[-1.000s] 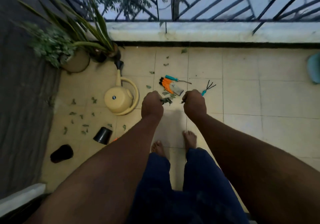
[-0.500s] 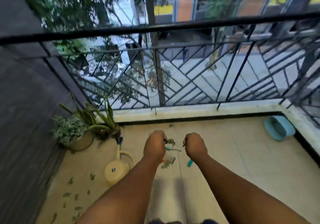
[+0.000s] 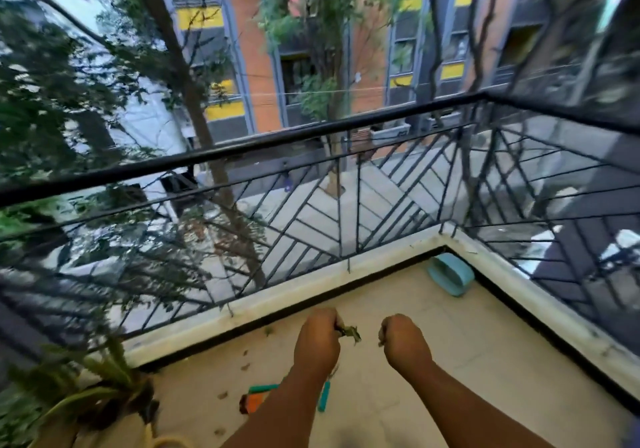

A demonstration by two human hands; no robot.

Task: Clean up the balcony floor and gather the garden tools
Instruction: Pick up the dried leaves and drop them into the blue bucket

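My left hand [image 3: 317, 340] has its fingers clamped on dry leaves [image 3: 349, 332]. My right hand [image 3: 405, 342] is a fist; I cannot tell what it holds. A blue tub [image 3: 450, 276] sits far right.

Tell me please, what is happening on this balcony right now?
A person stands on the balcony floor with both fists held out in front. The left hand grips a bunch of leaves; the right hand is curled too, but what it holds is hidden. More leaves and garden tools lie on the tiles below, not yet gathered. A blue tub sits in the corner by the railing.
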